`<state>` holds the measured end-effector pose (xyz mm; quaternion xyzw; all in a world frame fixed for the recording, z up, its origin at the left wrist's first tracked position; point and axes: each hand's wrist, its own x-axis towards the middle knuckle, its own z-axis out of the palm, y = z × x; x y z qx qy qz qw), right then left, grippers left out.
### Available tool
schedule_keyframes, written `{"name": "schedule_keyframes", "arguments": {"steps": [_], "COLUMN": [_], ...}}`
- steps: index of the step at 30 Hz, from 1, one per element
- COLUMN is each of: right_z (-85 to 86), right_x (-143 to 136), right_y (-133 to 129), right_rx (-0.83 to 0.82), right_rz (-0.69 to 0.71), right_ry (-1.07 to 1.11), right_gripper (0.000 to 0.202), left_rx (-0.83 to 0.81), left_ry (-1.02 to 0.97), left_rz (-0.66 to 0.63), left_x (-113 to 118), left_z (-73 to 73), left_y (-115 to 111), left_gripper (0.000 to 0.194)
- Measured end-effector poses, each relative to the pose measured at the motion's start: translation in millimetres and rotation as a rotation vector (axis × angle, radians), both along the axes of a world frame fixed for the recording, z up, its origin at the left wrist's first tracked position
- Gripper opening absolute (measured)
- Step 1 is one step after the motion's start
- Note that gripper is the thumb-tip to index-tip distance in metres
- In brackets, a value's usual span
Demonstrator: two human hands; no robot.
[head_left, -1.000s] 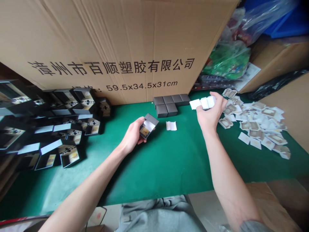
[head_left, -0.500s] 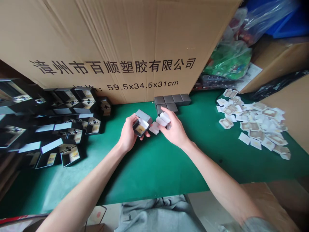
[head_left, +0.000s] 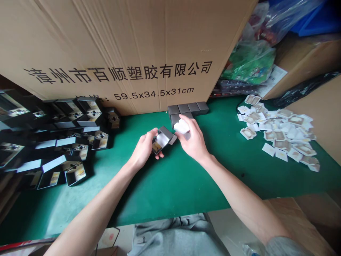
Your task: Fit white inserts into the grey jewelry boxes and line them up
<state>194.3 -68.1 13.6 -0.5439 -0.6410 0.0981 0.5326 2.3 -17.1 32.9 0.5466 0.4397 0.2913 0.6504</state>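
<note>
Green tabletop (head_left: pixel 160 192) bears closed boxes (head_left: pixel 181 108), seemingly done, just beyond the right hand (head_left: pixel 194 140), which grasps white pieces (head_left: pixel 181 126), and open boxes (head_left: pixel 66 141), apparently pending, left of the left hand (head_left: pixel 143 147), which grips another box (head_left: pixel 165 134).

On the large cardboard carton (head_left: pixel 128 42) behind the worktop (head_left: pixel 170 188), a long line of black Chinese characters (head_left: pixel 119 72) is printed, by which 漳州市百顺塑胶有限公司 is read. Beneath it, in a smaller line (head_left: pixel 153 93), "59.5x34.5x31cm" is printed after a colon, and the characters before that colon are partly covered, so that only their upper parts can be seen. Higher on the carton, toward its right edge, a small pale marking (head_left: pixel 206 50) is shown too faintly to be read.
</note>
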Motion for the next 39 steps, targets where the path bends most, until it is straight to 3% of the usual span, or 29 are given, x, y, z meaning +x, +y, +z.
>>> {"name": "schedule_keyframes", "arguments": {"steps": [4, 9, 12, 19, 31, 39], "right_z": [-0.7, -1.6, 1.1, 10.3, 1.8, -3.5], "right_x": [0, -4, -8, -11, -16, -16], "right_y": [0, -2, -4, -8, -13, -10], "right_rx": [-0.010, -0.085, -0.133, -0.050, 0.031, 0.032], "right_rz": [-0.033, 0.086, 0.149, 0.144, 0.174, 0.094], "right_ry": [0.130, 0.183, 0.144, 0.008, -0.221, -0.223], "right_gripper": [0.057, 0.052, 0.045, 0.043, 0.043, 0.037], "left_rx": [-0.040, -0.089, -0.092, -0.080, -0.062, -0.136], "left_ry": [-0.115, -0.276, -0.301, -0.324, -0.326, -0.311], "left_rz": [0.029, 0.064, 0.093, 0.089, 0.087, 0.180], "left_x": [0, 3, 4, 5, 5, 4], "left_z": [0.2, 3.9, 3.5, 1.5, 0.0, -5.9], "left_y": [3, 7, 8, 5, 6, 9], "left_gripper": [0.048, 0.047, 0.046, 0.041, 0.041, 0.023]}}
